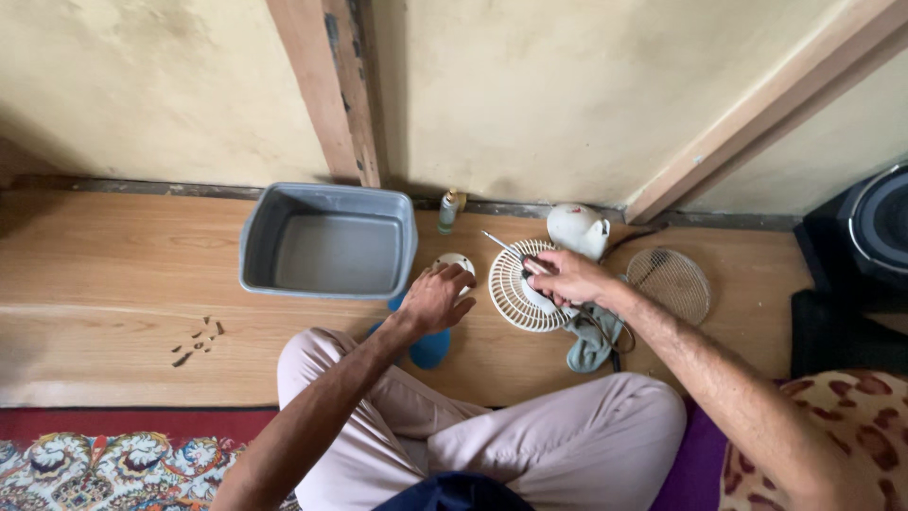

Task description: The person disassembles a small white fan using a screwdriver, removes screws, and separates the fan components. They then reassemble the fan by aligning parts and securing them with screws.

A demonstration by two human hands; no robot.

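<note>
My right hand (567, 277) grips a screwdriver (506, 248) with its metal tip pointing up and left, held over a white round fan grille (511, 293) lying flat on the wooden floor. My left hand (437, 295) reaches down onto a small white round part (456, 260) beside the grille, its fingers curled over it. Under that hand lies a blue fan blade (430, 348). A white fan motor housing (577, 229) stands behind the grille.
A grey plastic tub (326, 248) sits to the left by the wall. A small bottle (447, 212) stands beside it. A wire grille (670, 282) and a grey cloth (591, 343) lie to the right. Several screws (197, 341) are scattered at left. A black speaker (875, 227) stands far right.
</note>
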